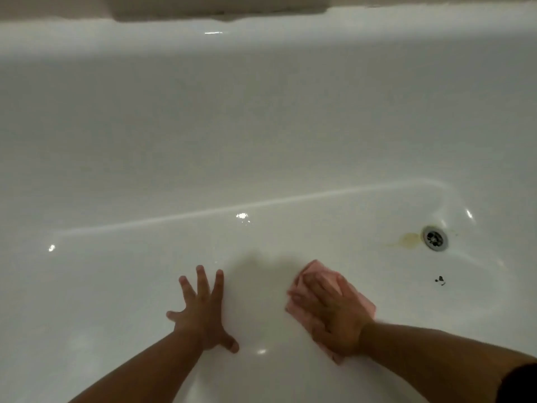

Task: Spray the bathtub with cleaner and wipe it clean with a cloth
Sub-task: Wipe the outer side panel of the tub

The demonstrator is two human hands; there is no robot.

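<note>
The white bathtub floor spreads wide toward the far wall, the drain off to the right. The right hand presses flat, fingers straight, on the pink cloth beneath it; the left hand rests splayed on the floor beside it.

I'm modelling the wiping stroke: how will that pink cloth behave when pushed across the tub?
Likely floppy: the pink cloth lies rumpled under the right hand. Probably slides easily, since the bathtub looks glossy. May bunch at loose edges.
</note>
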